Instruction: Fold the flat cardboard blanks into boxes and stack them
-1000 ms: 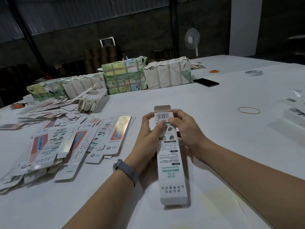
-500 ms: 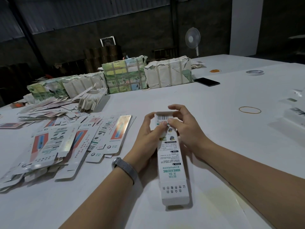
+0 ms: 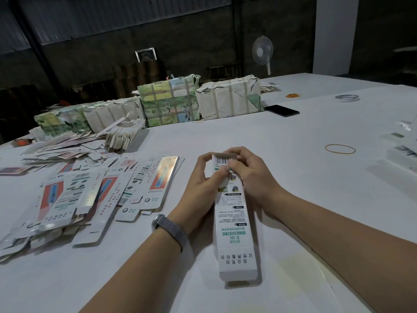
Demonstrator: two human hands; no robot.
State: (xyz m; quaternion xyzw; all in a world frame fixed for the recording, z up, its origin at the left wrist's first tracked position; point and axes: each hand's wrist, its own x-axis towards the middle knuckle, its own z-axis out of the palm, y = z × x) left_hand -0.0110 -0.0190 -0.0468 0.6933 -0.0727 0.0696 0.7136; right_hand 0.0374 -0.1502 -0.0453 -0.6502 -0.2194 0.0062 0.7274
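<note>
Closing far-end flap of box (image 3: 234,213) at frame centre on bench (image 3: 293,177); left hand (image 3: 203,186) and right hand (image 3: 250,175) both pinching that end. Next, probably: tuck flap, close near end, stack.

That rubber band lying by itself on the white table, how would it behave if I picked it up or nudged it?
The rubber band would probably feel almost weightless and go floppy, since it is a thin loop lying flat on the table. Pushed, it would likely drag and deform rather than roll. It looks hard to pinch off the surface.
</note>
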